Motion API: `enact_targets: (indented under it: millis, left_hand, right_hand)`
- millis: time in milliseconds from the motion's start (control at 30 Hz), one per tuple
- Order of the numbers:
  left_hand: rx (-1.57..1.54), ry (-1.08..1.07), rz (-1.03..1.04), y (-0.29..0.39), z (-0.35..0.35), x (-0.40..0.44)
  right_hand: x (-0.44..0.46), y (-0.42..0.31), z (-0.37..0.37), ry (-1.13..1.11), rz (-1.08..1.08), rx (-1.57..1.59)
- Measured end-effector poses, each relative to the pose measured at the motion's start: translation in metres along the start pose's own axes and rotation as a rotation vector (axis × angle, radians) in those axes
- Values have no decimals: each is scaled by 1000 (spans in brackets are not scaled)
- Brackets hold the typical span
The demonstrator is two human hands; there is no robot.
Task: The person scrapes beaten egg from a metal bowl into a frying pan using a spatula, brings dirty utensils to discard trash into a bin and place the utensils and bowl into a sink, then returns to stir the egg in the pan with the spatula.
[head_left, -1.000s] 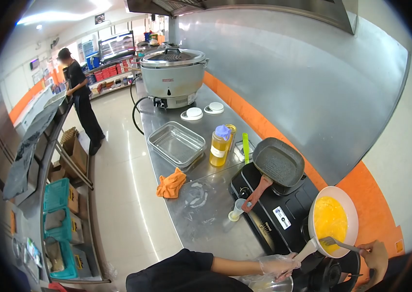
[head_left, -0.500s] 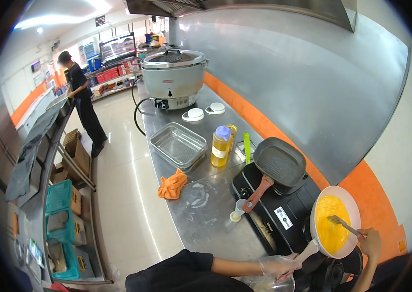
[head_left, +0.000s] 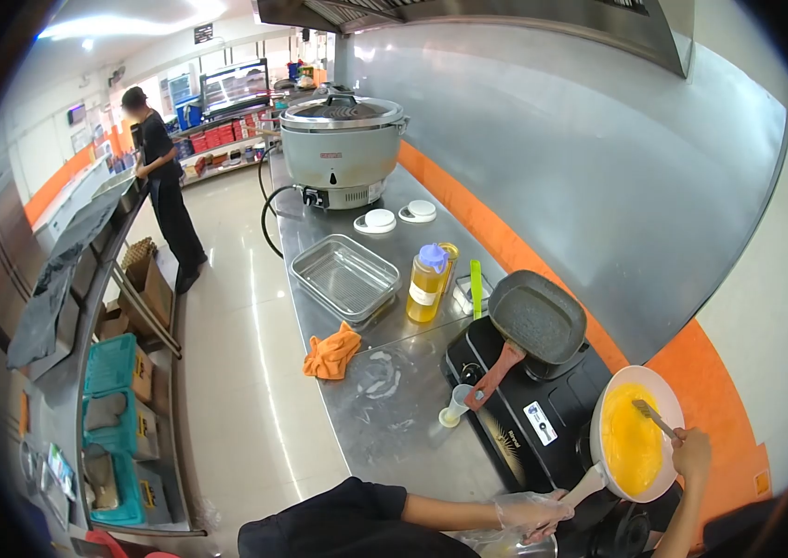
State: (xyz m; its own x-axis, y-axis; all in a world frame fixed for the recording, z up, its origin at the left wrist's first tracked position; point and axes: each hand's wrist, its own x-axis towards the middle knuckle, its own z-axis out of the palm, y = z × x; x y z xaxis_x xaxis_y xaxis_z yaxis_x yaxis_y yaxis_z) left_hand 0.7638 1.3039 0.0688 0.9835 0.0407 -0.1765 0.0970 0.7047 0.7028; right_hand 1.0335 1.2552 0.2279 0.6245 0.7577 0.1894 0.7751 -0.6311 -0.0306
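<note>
My left hand (head_left: 535, 514), in a clear plastic glove, is closed around the pale handle of a white frying pan (head_left: 676, 406). The pan sits at the right end of the black stove, with a pool of yellow beaten egg (head_left: 631, 453) spread across its bottom. My right hand (head_left: 692, 455) grips the handle of a greyish spatula (head_left: 656, 418) from the pan's right side. The spatula's head rests in the egg near the pan's far side. Below my left hand, a metal bowl (head_left: 538, 547) is partly hidden.
A square grill pan (head_left: 538, 316) with a brown handle sits on the black stove (head_left: 505, 423). On the steel counter are an oil bottle (head_left: 426, 284), a glass dish (head_left: 345, 279), an orange cloth (head_left: 331, 353) and a rice cooker (head_left: 340, 153). Another person (head_left: 161, 177) stands at the left counter.
The spatula's head has shifted toward the pan's far side, and my right hand has moved slightly with it. My left hand keeps its hold on the handle. The view has shifted slightly.
</note>
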Motion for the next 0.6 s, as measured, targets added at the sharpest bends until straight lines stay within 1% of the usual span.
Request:
enact_targets:
  millis: [33, 100, 200, 233, 300, 333, 400, 433, 500, 533, 600]
  left_hand:
    - [17, 2, -11, 1, 0, 0]
    - [16, -7, 12, -3, -3, 3]
    - [12, -1, 29, -7, -3, 5]
    - [13, 12, 29, -6, -2, 5]
    - [14, 21, 36, -3, 2, 1]
    - [15, 34, 37, -1, 2, 0]
    - [-26, 37, 29, -5, 1, 3]
    - [-68, 38, 14, -7, 1, 4]
    - [-48, 51, 18, -6, 2, 4]
    - [-27, 62, 18, -6, 3, 4]
    - [18, 29, 22, -4, 0, 2]
  right_hand:
    - [0, 5, 3, 4, -1, 0]
    - [1, 23, 13, -4, -110, -27]
    - [-7, 38, 11, 9, -143, -3]
    - [-11, 40, 5, 17, -147, -11]
    - [-28, 38, -9, -59, -124, 3]
    - [-33, 43, -12, -54, -127, 0]
    - [-42, 44, -18, -58, -208, 37]
    - [-46, 43, -24, -56, -213, 38]
    - [-61, 27, -46, -164, -126, 68]
    - [-64, 31, -49, -161, -130, 66]
    - [-72, 39, -51, -164, -199, 20]
